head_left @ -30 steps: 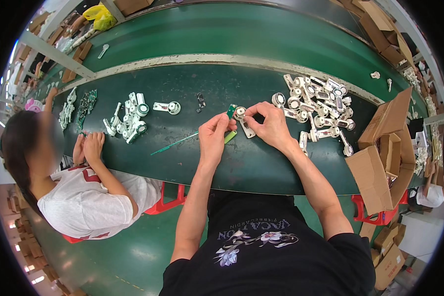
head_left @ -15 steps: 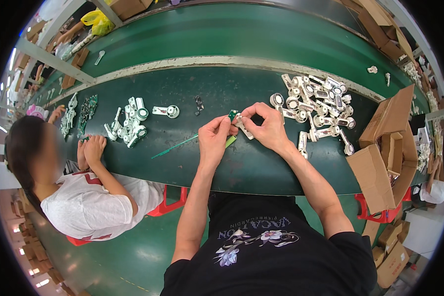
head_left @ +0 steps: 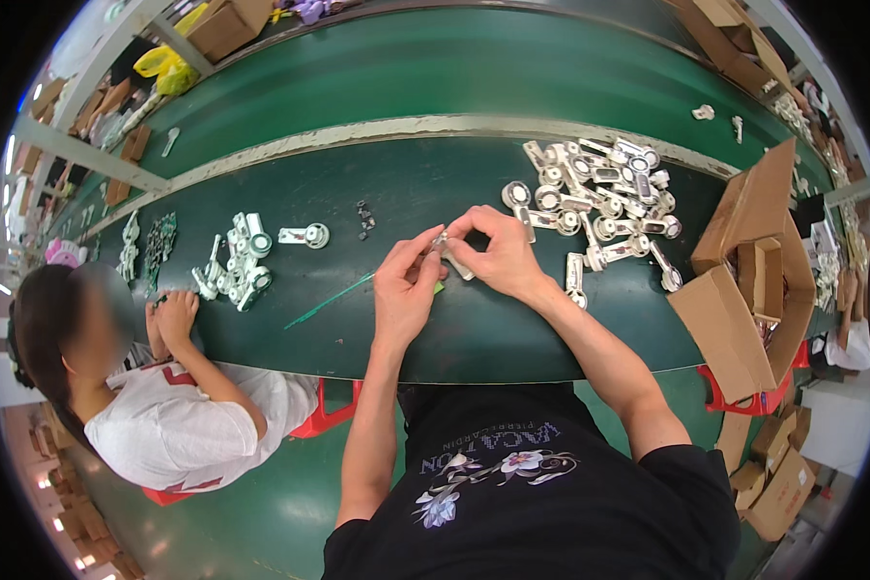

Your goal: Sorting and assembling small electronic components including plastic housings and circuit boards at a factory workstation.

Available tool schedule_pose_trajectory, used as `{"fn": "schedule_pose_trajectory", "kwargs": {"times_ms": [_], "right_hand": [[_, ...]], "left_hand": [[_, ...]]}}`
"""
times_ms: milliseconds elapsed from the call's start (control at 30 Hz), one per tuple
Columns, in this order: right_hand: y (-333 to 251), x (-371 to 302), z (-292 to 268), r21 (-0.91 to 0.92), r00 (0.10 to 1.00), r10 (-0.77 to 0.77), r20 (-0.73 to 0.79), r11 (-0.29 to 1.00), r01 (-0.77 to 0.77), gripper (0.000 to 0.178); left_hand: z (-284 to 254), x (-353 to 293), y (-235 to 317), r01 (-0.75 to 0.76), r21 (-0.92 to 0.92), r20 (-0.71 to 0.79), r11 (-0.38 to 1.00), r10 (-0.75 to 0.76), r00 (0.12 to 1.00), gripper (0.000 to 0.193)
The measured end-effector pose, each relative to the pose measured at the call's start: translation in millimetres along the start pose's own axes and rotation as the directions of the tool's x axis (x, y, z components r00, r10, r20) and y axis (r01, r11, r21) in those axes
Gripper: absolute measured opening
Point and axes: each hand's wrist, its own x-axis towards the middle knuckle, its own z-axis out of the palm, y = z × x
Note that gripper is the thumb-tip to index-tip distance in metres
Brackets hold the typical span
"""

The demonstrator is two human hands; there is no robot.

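Note:
My left hand (head_left: pixel 406 282) and my right hand (head_left: pixel 498 253) meet over the dark green bench with their fingers pinched together. A white plastic housing (head_left: pixel 461 272) sticks out below my right fingertips. At the left fingertips a small circuit board (head_left: pixel 441 239) shows only as a narrow grey edge, mostly covered by fingers. Under the hands lies a light green piece (head_left: pixel 439 288), partly hidden. Thin green wires (head_left: pixel 324 304) stretch over the bench left of my left hand. Beyond it lie small black parts (head_left: pixel 365 218) and a single white housing with a round end (head_left: pixel 304 235).
A pile of white housings (head_left: pixel 609 193) lies to the right, beside an open cardboard box (head_left: pixel 735 319). Another cluster of housings (head_left: pixel 237 261) and some circuit boards (head_left: pixel 160 242) lie left, near a seated co-worker (head_left: pixel 174 416). Past a pale rail (head_left: pixel 406 126) runs a green belt (head_left: pixel 435 72).
The whole scene has shifted slightly left in the picture. My hands have drawn closer together, and the board's green face, plain before at the left fingertips, no longer shows.

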Motion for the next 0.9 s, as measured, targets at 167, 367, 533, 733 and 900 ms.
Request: {"fn": "schedule_pose_trajectory", "kwargs": {"times_ms": [167,367,533,733,900], "right_hand": [[-1.0,-3.9,1.2,-0.02,1.0,-0.016,-0.001,1.0,0.016,0.007],[5.5,-9.2,0.2,-0.01,0.999,-0.042,0.025,0.999,0.042,0.01],[5.5,-10.9,-1.0,0.0,0.999,-0.049,0.021,0.999,0.049,0.01],[7.4,-11.4,3.5,0.005,0.993,-0.108,-0.038,0.994,0.108,0.006],[6.5,-14.2,5.2,0.004,0.995,-0.086,-0.044,0.996,0.086,0.005]], "left_hand": [[-4.2,0.5,-6.1,-0.054,0.047,-0.043,0.997,0.056,0.998,0.028],[-2.8,0.9,-3.1,-0.145,0.15,-0.034,0.978,0.152,0.988,0.027],[2.9,-2.7,1.2,-0.078,0.086,0.005,0.993,0.078,0.997,0.033],[2.0,-2.7,-8.8,-0.104,0.042,0.029,0.994,0.103,0.994,0.033],[1.1,-2.5,-23.8,-0.048,-0.126,0.038,0.991,0.054,0.998,0.034]]}}
